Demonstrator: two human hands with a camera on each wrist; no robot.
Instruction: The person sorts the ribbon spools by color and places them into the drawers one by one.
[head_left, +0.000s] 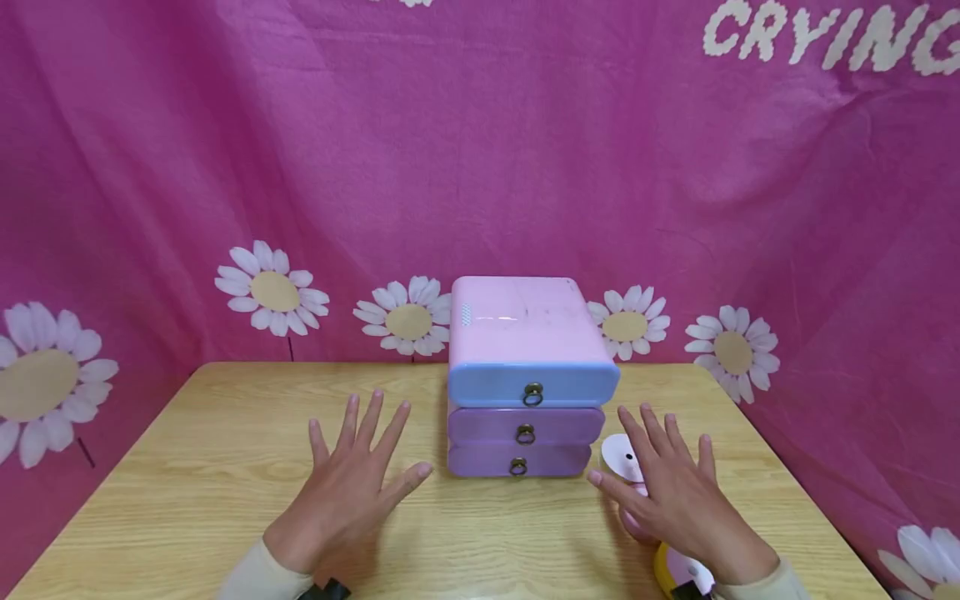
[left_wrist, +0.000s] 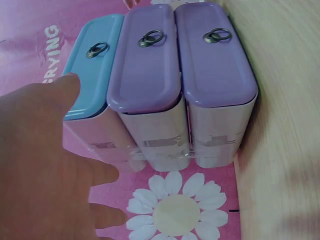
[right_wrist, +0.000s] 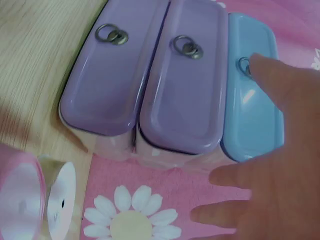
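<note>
A small pink chest of drawers (head_left: 517, 321) stands toward the back of the table, with one blue drawer (head_left: 480, 385) on top and two purple drawers (head_left: 480, 427) below. Each drawer front carries a bronze ring pull (head_left: 532, 395). My left hand (head_left: 348, 483) is held with spread, straight fingers to the left of the chest, holding nothing. To the right of it, my right hand (head_left: 678, 496) is likewise spread and holds nothing. In the head view this hand partly hides several spools, among them a white-sided one (right_wrist: 62, 200) and a pink one (right_wrist: 20, 195).
The wooden table (head_left: 225, 433) reaches back to a pink cloth backdrop (head_left: 450, 150) printed with white daisies and lettering. Near the front right, a yellow-edged spool (head_left: 663, 571) lies by the right wrist. Clear tape (left_wrist: 165, 155) runs along the chest's side.
</note>
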